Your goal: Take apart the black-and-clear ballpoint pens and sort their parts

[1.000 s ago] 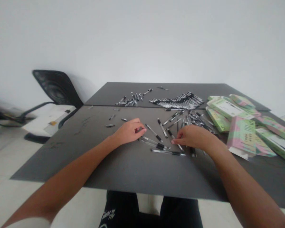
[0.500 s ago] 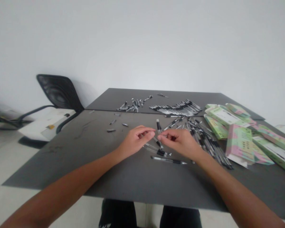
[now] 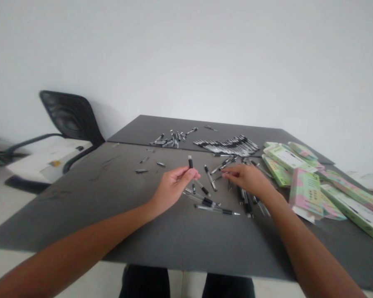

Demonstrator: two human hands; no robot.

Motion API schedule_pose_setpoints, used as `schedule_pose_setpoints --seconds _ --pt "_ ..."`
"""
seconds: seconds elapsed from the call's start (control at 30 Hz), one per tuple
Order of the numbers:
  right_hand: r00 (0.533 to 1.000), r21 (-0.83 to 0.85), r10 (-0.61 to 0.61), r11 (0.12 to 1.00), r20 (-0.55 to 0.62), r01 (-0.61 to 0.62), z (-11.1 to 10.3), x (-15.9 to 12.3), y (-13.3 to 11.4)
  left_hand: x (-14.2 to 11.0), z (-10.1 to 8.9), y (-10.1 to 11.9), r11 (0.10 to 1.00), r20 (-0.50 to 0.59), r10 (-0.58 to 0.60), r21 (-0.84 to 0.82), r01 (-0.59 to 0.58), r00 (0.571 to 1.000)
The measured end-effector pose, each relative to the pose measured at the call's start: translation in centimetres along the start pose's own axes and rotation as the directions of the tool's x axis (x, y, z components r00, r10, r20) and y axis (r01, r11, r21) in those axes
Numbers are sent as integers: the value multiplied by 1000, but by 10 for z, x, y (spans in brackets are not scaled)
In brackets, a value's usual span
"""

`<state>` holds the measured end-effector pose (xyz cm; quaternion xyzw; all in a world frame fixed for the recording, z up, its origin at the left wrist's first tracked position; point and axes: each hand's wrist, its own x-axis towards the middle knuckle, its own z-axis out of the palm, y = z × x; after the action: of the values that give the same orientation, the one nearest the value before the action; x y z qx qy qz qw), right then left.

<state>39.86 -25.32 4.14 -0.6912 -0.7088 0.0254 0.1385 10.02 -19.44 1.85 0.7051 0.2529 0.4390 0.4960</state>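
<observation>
A: ok so what are our fingers up to here?

B: On our left hand [image 3: 177,184] we've got thumb and fingers clamped on a black-gripped pen [image 3: 190,162], roughly upright, pale end up. Using the neat row of pens [image 3: 226,145] as our landmark, that one's on our side of the row, a bit to the left.

A: and the other one?

B: Our right hand [image 3: 245,178] is on the near side of the row too, over the loose pens [image 3: 246,203]. Fingertips look close together, but we honestly can't tell if they're gripping anything.

A: what else do we have lying around?

B: Closest to us, well short of the row, we see a clear-barrelled pen [image 3: 211,208] lying flat. Just left of the row there's a heap of short pieces [image 3: 170,140]. Right of it and towards us, we've got green and pink boxes [image 3: 304,192] piled up. It's all on our dark table [image 3: 143,244]. Way off left of the row sits a black chair [image 3: 70,111], and behind the row we're facing a white wall [image 3: 186,54].
</observation>
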Motion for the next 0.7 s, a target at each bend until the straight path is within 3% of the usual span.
schedule_pose_setpoints --seconds 0.07,0.3,0.53,0.7 --pt "997 -60 10 998 73 -6 0 2 9 -1 1 -1 1000 9 -4 20 3 1000" --pt "991 -117 -48 991 121 63 8 4 11 -2 -1 0 997 19 -7 73 6 1000" --pt "985 -57 -155 986 74 160 9 8 12 0 -2 1 995 25 1 100 -3 1000" --pt "985 40 -170 984 -41 171 1 7 5 0 -3 0 992 28 3 123 -6 1000"
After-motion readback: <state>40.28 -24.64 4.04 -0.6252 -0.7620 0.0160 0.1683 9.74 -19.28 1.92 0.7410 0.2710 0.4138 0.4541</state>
